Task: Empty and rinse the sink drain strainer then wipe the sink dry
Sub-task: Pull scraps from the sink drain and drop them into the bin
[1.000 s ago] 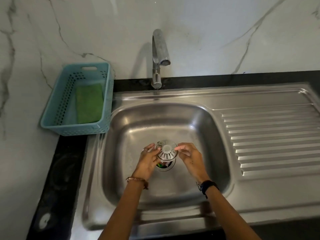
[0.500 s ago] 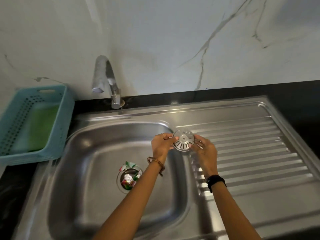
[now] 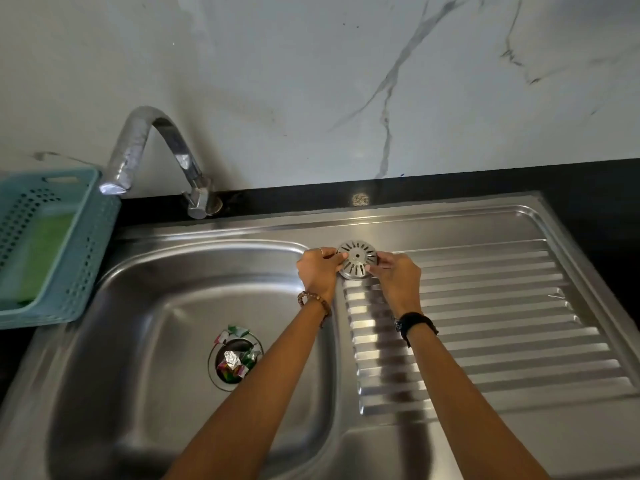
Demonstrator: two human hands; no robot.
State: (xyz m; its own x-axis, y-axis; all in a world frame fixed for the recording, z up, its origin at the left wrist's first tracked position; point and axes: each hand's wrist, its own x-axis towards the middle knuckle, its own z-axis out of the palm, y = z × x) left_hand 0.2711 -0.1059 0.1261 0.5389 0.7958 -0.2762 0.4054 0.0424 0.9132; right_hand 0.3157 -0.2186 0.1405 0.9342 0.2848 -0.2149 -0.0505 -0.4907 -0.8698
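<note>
The round steel strainer (image 3: 357,259), slotted and upside down, sits at the back left corner of the ribbed drainboard (image 3: 502,306). My left hand (image 3: 317,273) pinches its left rim and my right hand (image 3: 398,278) pinches its right rim. In the sink basin (image 3: 138,323) the open drain (image 3: 235,358) holds crumpled foil and coloured wrapper scraps, some lying on its rim. The faucet (image 3: 152,150) curves over the basin's back left.
A teal perforated basket (image 3: 59,244) with a green sponge (image 3: 41,258) stands left of the sink on the black counter. A marble wall rises behind. The drainboard's right part lies bare.
Both hands lifted the strainer out of the drain and carried it right to the drainboard's back corner. The drain stands uncovered with scraps inside. The view swung right.
</note>
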